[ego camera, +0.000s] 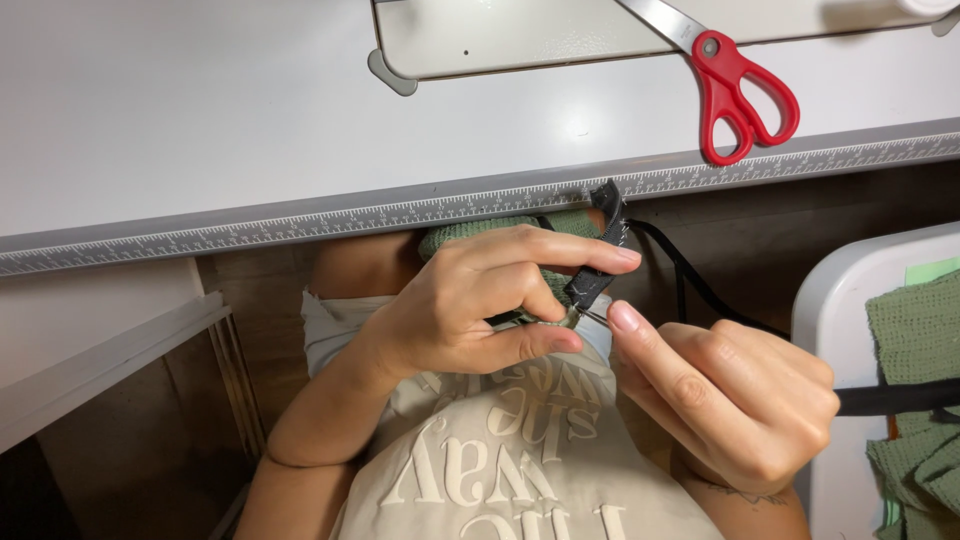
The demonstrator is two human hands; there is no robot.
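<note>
My left hand (480, 300) pinches a black strap end (603, 245) together with a piece of green knit fabric (470, 235), held just below the table edge. My right hand (730, 390) has its fingers curled and grips a thin metal tool or needle (590, 316), whose tip touches the strap where my left thumb presses. The black strap (700, 285) runs from my hands to the right, over the white bin. Part of the green fabric is hidden behind my left hand.
Red-handled scissors (735, 90) lie on the white table (200, 120) at the upper right, by a sewing machine base (520, 35). A ruler strip (300, 222) lines the table edge. A white bin (850, 300) on the right holds green knit fabric (915, 340).
</note>
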